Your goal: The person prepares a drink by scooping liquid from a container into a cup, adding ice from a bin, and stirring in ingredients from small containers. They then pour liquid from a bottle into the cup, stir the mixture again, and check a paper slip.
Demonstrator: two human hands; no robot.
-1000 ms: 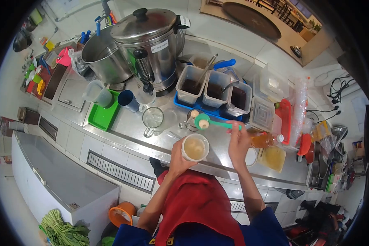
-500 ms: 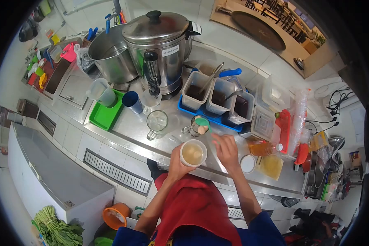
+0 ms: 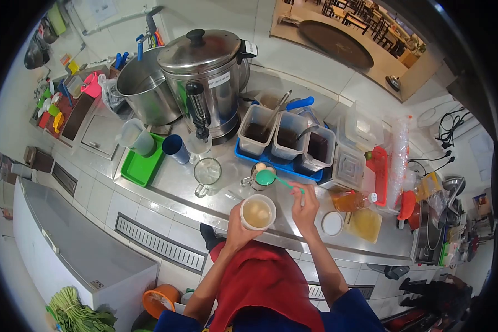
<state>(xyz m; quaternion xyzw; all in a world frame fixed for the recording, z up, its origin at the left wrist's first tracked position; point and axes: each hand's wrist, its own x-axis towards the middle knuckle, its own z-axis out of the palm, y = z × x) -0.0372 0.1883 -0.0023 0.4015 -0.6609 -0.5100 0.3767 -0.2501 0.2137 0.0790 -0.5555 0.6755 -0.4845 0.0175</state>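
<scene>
My left hand (image 3: 238, 231) is wrapped round a white plastic tub (image 3: 258, 212) with pale round pieces in cloudy liquid. Between the fingers of my right hand (image 3: 306, 207) is the thin handle of a green spoon (image 3: 265, 177). The spoon's bowl is over a glass mug (image 3: 249, 181), in whose mouth pale round pieces show. What lies lower in that mug is hidden. Left of it stands another glass mug (image 3: 207, 172). A round white lid (image 3: 332, 223) lies on the steel counter right of my right hand.
Behind the mugs, a blue tray (image 3: 243, 155) holds several containers of dark liquid. A steel urn (image 3: 202, 61) and large pot (image 3: 149, 91) stand back left, near a green tray (image 3: 141, 169). An amber bottle (image 3: 348, 201) lies at the right. A person (image 3: 442, 296) is far right.
My right hand has turned and drawn slightly lower. The spoon has tipped toward me, and round pieces that were by its bowl now show at the mug's mouth. The tub stays in my left hand.
</scene>
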